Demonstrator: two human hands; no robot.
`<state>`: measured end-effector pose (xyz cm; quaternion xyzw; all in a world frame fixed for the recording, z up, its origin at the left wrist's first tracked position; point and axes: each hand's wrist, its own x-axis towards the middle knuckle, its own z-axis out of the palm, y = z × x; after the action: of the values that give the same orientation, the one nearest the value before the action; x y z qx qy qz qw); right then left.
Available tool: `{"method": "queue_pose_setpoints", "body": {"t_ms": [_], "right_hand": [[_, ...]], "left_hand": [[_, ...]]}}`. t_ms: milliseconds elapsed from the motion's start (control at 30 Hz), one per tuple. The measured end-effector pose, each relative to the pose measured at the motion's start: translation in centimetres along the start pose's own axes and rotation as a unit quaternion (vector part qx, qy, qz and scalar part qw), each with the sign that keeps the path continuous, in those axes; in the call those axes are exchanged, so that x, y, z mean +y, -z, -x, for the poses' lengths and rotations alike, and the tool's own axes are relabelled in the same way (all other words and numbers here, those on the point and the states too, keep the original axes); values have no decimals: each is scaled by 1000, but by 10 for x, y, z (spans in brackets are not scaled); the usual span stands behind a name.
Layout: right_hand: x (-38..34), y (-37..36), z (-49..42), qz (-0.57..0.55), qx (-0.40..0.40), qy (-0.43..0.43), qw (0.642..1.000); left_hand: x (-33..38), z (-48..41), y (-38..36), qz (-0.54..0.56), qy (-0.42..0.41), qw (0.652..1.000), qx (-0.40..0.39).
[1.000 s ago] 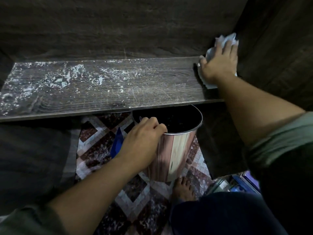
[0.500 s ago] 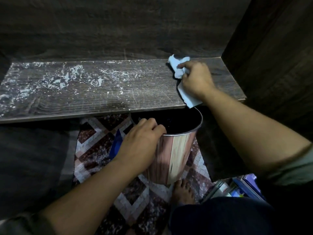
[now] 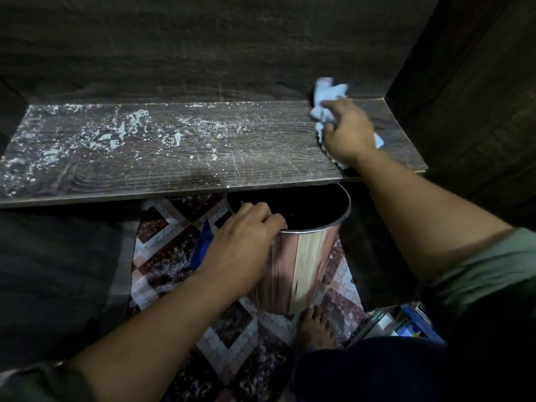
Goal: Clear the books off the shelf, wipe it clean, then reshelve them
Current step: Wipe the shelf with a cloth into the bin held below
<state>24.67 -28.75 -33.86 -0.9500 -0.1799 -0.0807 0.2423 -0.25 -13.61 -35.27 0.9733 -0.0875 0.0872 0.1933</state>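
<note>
Now the right hand [image 3: 346,132] clutches a pale cloth [image 3: 329,92] at the shelf [image 3: 174,158] far right end, the cloth half hidden underneath. The left hand [image 3: 243,245] grips the bin [image 3: 304,265] rim below. Near right, books [image 3: 409,327] lie blurred and cut off.

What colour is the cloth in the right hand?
Pale blue-white, seen in the head view: the cloth held by the right hand on the shelf.

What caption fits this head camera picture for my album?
Right hand presses a cloth on the dusty shelf; left hand grips the bin rim.
</note>
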Motion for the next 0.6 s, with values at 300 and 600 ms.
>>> {"method": "queue_pose_setpoints", "body": {"t_ms": [300,600], "right_hand": [[19,31,2,-18,99,14,995],[-13,-5,-5,99,-34,-63,993]], "left_hand": [[1,3,5,10,-3,1000,14],[-4,10,9,10,-16,1000,9]]}}
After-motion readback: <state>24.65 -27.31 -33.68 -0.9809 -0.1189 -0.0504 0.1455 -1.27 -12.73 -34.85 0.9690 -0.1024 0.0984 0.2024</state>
